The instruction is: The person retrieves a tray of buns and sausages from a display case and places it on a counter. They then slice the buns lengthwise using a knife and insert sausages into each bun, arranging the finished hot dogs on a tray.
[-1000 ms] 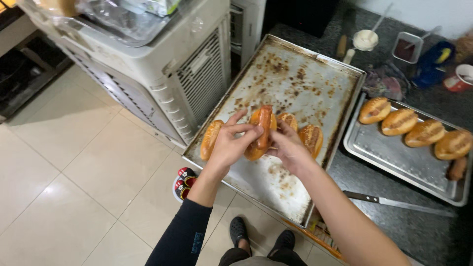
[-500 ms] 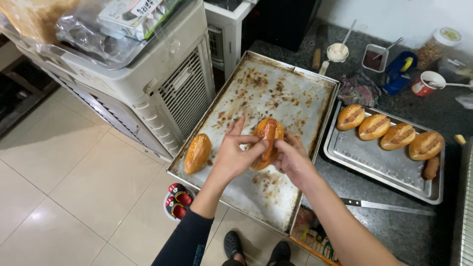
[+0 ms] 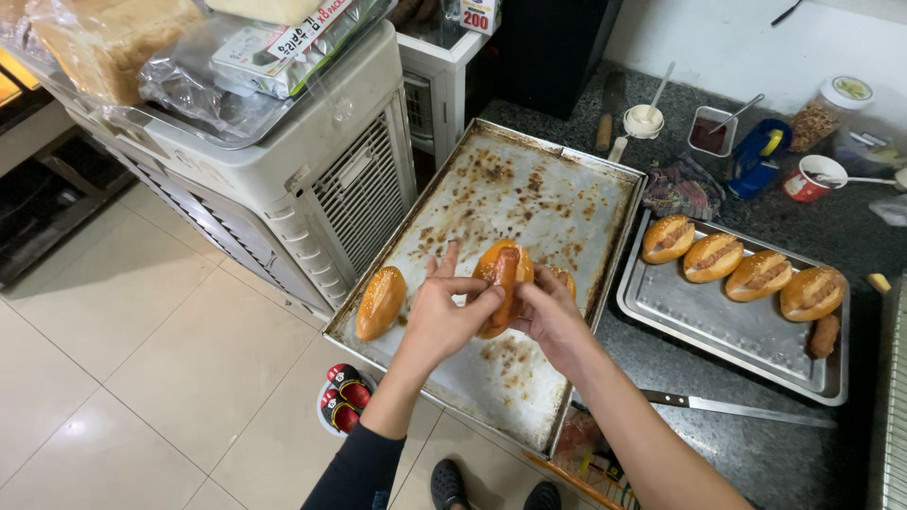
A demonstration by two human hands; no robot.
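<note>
Golden-brown and split along the top, a bread roll (image 3: pixel 503 288) is held over the near part of a big stained baking tray (image 3: pixel 529 189), with a sausage (image 3: pixel 504 283) tucked into its cut. The left hand (image 3: pixel 444 316) curls round the roll's left side, thumb and forefinger pinching it, the other fingers lifted. The right hand (image 3: pixel 550 316) cups the roll from the right, fingers closed against the crust. From this head view, four filled rolls (image 3: pixel 742 269) already lie in a row on the smaller steel tray (image 3: pixel 718 331) to the right, with one loose sausage (image 3: pixel 824 335) near its far corner. One plain roll (image 3: pixel 381 302) waits on the big tray just left of the hands, and part of another (image 3: pixel 564 279) peeks out behind the right hand. By my reading, most are stuffed and about two remain. A knife (image 3: pixel 737 408) rests on the dark counter beside the right forearm.
</note>
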